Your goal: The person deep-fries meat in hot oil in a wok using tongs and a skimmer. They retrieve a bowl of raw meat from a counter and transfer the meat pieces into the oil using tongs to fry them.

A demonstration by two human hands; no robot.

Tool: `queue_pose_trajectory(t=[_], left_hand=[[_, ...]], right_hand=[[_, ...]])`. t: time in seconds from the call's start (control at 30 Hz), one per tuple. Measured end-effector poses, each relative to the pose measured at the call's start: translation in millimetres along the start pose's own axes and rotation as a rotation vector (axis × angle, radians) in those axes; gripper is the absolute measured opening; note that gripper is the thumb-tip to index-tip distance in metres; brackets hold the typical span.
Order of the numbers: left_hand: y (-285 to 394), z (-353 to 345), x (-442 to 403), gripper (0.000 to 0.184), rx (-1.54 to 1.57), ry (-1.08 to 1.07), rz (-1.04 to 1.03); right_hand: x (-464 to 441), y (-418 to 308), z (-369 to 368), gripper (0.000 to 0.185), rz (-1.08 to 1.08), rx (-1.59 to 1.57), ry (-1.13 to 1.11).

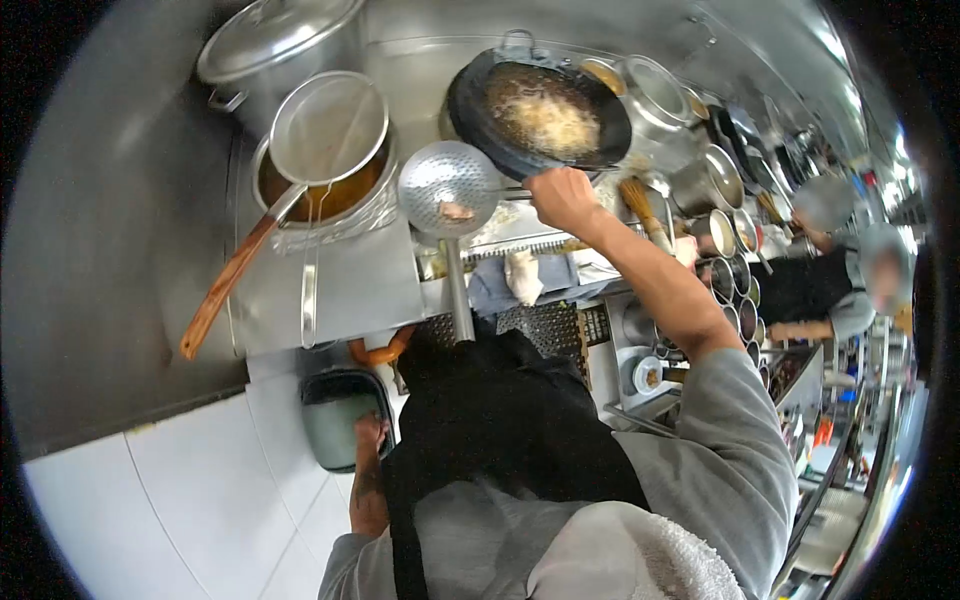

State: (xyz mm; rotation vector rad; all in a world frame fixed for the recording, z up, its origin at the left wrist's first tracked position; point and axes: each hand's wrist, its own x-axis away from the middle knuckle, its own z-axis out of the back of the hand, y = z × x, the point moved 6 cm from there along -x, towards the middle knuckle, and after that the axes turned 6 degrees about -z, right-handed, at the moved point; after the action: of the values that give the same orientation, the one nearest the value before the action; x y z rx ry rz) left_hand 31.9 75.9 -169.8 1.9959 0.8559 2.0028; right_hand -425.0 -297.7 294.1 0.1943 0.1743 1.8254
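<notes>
Froth (pixel 557 125), pale gold, covers much of the brown liquid in a dark wok (pixel 468 105) at the back of a steel tabletop (pixel 380 290), where a person in a black apron (pixel 480 430) and gray shirt stands. The right hand (pixel 563 203) is closed in a fist at the wok's near rim, wrapped around a metal bar (pixel 514 194); whether the bar belongs to the wok cannot be told. Just left of that fist, a perforated skimmer (pixel 430 185) cradles a small scrap of food (pixel 456 211), its handle pointing back toward the apron. The left hand (pixel 370 430) hangs low at the edge of a green-gray bin (pixel 330 425), fingers curled; whether it grips anything cannot be seen. Farther left, a wood-handled strainer (pixel 325 125) lies over a pot (pixel 376 212) of brown liquid, near a large lidded pot (pixel 280 40). A crumpled white cloth (pixel 523 277) sits on a folded blue-gray cloth (pixel 490 285) at the front edge, below the wok. To the right are a straw brush (pixel 637 200) and a cluster of metal containers (pixel 718 275); beyond them stands a co-worker (pixel 865 270) in a dark apron.
</notes>
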Motion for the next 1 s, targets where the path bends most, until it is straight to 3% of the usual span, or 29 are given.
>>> queue_pose_trajectory(t=[0.1, 0.2, 0.23, 0.33, 0.37, 0.47, 0.7, 0.77, 0.87, 1.0], left_hand=[[7.5, -8.4, 9.7, 0.028, 0.182, 0.013, 0.057], [-28.3, 7.0, -7.8, 0.035, 0.132, 0.053, 0.089], [-19.5, 7.4, -5.7, 0.035, -0.460, -0.039, -0.183], [-62.3, 12.7, -21.3, 0.040, -0.558, -0.047, -0.191], [-83.9, 19.6, -19.5, 0.041, 0.014, 0.167, 0.051], [-93.7, 23.5, -6.9, 0.039, -0.009, 0.103, 0.168], [-57.7, 8.7, 29.1, 0.022, 0.008, 0.168, 0.133], [-48.2, 2.2, 30.4, 0.018, 0.007, 0.157, 0.109], [-28.5, -3.8, 27.2, 0.015, -0.008, 0.153, 0.092], [-10.1, -3.9, 18.8, 0.019, -0.049, 0.130, 0.094]], right_hand=[[-10.1, -14.4, -29.2, 0.013, 0.029, 0.036, -0.065], [-20.2, -28.9, -37.7, 0.014, 0.005, -0.020, -0.130], [-24.2, -35.1, -39.1, 0.014, -0.002, -0.038, -0.135], [-38.5, -50.0, -53.0, 0.014, -0.007, -0.054, -0.123], [-41.0, -52.5, -56.9, 0.014, -0.017, -0.058, -0.141], [-48.4, -55.6, -74.4, 0.011, 0.034, -0.070, -0.077], [-74.3, -60.1, -71.7, 0.012, 0.066, -0.079, -0.150], [-92.5, -70.5, -89.4, 0.016, 0.142, -0.098, -0.264], [-101.8, -50.7, -93.4, 0.020, 0.070, -0.148, -0.361], [-65.1, -24.3, -102.5, 0.025, -0.110, -0.348, -0.254]])
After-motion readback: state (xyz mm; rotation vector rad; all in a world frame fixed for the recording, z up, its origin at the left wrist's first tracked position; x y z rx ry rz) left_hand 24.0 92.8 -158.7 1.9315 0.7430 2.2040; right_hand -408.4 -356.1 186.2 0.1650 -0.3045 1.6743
